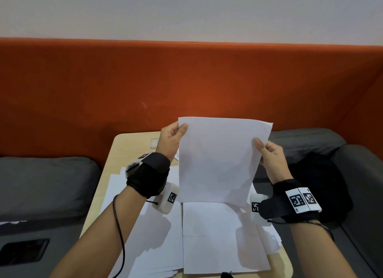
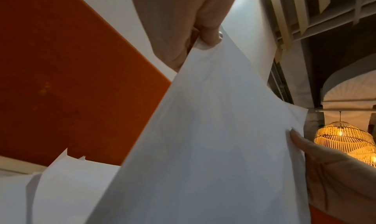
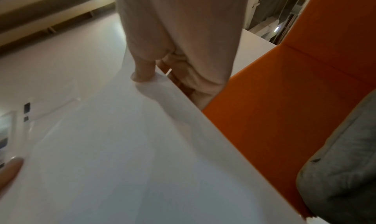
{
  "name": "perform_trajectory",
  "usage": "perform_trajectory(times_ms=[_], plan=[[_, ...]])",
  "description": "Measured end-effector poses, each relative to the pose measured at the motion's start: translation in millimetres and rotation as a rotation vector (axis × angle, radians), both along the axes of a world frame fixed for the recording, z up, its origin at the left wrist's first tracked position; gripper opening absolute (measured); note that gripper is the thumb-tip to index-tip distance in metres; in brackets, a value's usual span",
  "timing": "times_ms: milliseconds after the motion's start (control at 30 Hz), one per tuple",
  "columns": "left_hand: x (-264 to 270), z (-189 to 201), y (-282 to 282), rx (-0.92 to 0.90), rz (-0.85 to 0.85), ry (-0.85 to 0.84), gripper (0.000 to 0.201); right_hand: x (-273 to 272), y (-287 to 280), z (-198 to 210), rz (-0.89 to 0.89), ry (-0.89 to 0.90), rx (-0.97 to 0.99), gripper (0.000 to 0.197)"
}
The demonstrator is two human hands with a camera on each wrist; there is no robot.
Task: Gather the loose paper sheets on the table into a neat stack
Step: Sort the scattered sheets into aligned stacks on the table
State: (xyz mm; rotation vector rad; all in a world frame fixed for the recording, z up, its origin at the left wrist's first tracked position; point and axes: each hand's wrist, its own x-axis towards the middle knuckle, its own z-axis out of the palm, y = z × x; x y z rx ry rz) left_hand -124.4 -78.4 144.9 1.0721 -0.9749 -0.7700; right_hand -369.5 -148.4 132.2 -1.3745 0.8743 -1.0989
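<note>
Grip: left hand [image 1: 170, 137] and right hand [image 1: 272, 153] pinch held sheets [image 1: 219, 159] by side edges, upright above table [image 1: 116, 153].
Loose sheets [image 1: 217, 246]: scattered underneath.
Around: orange panel [image 1: 186, 80], grey cushions [image 1: 41, 184], black bag [image 1: 319, 184] right.

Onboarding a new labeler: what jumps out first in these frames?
A held bundle of white sheets stands upright at centre, bottom edge on the loose paper sheets spread over the wooden table. The left hand pinches its upper left corner; the right hand pinches its right edge. Behind runs a vivid orange wall panel, with grey cushions either side.
</note>
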Motion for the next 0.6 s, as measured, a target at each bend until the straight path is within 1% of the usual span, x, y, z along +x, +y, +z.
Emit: perform_trajectory(times_ms=[67, 167, 233, 333, 400, 500, 600], plan=[[0, -5, 1, 0.032, -0.029, 0.012, 0.022, -1, -2, -6, 0.029, 0.027, 0.015, 0.016], [-2, -28, 5, 0.181, -0.062, -0.027, 0.023, 0, -3, -36, 0.043, 0.146, 0.079, 0.019], [-3, -52, 10, 0.309, -0.086, -0.08, 0.023, -1, -1, -60, 0.047, 0.236, 0.139, 0.015], [-6, -76, 20, 0.445, -0.178, -0.096, 0.026, -3, 1, -78, 0.028, 0.27, 0.19, 0.013], [-6, -76, 22, 0.454, -0.198, -0.075, 0.028, -4, -1, -75, 0.009, 0.244, 0.184, 0.015], [-7, -67, 21, 0.42, -0.189, -0.051, 0.029, -4, -4, -68, -0.022, 0.214, 0.171, 0.023], [-10, -72, 26, 0.464, -0.195, -0.103, 0.025, -1, -6, -77, 0.011, 0.268, 0.217, 0.026]])
